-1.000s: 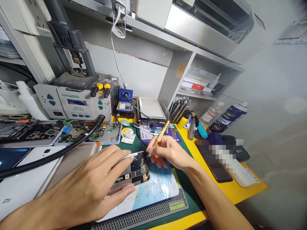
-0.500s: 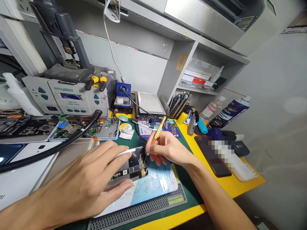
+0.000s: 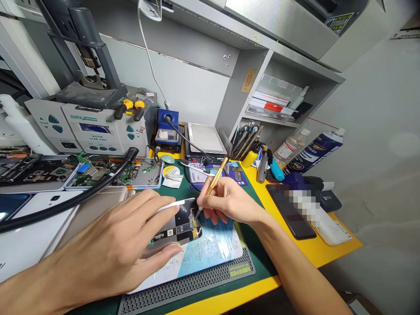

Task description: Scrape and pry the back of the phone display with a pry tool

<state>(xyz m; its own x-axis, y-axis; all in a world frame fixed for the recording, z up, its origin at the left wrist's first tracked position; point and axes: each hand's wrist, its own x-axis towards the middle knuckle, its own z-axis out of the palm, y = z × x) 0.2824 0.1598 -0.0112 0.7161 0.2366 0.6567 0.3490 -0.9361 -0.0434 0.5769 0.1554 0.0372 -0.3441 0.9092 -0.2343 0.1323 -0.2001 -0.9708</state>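
My left hand (image 3: 127, 245) is closed around a phone screen assembly (image 3: 180, 232), fingers along its far edge and thumb by the near edge. The screen lies with its back up, showing a flex cable and gold-coloured contacts at its right end. In my right hand (image 3: 226, 201) is a slim gold pen-shaped tool (image 3: 215, 179), pinched between thumb and fingers. Its thin pointed tip comes down at the contacts; whether it touches cannot be made out. Beneath the screen is a shiny blue and white sheet (image 3: 210, 258) on a grey honeycomb pad (image 3: 183, 291).
Opened phones with circuit boards (image 3: 108, 175) and a black hose (image 3: 82, 199) lie to the left. Behind stand a hot-air station (image 3: 95, 131), a heating plate (image 3: 208, 140) and a tool holder (image 3: 244, 142). A dark phone (image 3: 290, 212) rests at right on the yellow table edge.
The gold tool's tip has moved slightly left and down over the contacts, and more of the tip shows. My left hand stays on the screen. The view has shifted a little.
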